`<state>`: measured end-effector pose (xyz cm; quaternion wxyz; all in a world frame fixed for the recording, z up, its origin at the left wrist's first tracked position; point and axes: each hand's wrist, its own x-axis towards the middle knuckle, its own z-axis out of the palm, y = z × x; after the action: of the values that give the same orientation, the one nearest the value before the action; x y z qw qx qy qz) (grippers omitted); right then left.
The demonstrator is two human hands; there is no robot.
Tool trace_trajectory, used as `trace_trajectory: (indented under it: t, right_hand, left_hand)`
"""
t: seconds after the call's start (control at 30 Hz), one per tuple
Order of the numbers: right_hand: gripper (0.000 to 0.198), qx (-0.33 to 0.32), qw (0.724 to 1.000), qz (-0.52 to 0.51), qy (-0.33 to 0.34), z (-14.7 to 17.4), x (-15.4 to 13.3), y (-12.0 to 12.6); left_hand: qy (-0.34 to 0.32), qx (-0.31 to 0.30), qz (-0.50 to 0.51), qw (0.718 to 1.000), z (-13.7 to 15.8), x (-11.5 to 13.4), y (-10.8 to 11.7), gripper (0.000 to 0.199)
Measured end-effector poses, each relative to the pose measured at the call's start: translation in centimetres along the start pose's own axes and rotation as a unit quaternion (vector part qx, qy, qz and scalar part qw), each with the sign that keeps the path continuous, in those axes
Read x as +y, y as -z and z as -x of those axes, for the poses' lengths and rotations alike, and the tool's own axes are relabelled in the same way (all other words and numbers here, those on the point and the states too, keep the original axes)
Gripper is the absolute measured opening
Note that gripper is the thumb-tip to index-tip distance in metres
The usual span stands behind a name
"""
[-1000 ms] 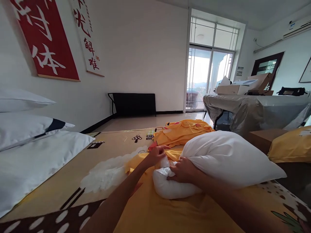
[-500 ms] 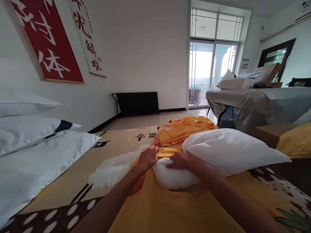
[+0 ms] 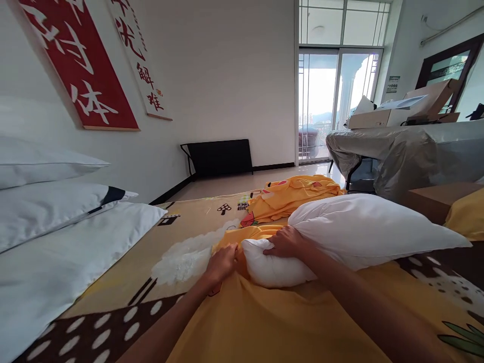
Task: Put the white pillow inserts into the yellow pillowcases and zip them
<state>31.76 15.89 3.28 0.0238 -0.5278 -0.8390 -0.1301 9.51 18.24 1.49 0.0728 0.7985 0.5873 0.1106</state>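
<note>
Hands (image 3: 224, 261) farther apart than before

I'm watching the left hand (image 3: 225, 259) drawing away from the puffy white end (image 3: 278, 269) it was meeting 1 second ago, sliding toward the left edge of the spread orange cloth (image 3: 264, 322) and back from the far edge of the blanket (image 3: 196, 219), tightening into a fist on the cloth. The right hand (image 3: 285, 241) is curling over the top of that white end, and the fold gaping between the 2 hands is closing up.
</note>
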Motion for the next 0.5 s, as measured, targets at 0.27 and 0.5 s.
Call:
trace_trajectory:
  t: [0.27, 0.5]
  right_hand:
    - [0.048, 0.004, 1.000, 0.011, -0.002, 1.2, -0.8, 0.6]
    - [0.051, 0.052, 0.998, 0.019, 0.022, 4.0, -1.9, 2.1]
  left_hand:
    - [0.037, -0.048, 0.143, 0.988, 1.2, 3.0, 5.8, 0.005]
    - [0.057, -0.045, 0.198, 0.977, 1.6, 7.6, 9.1, 0.014]
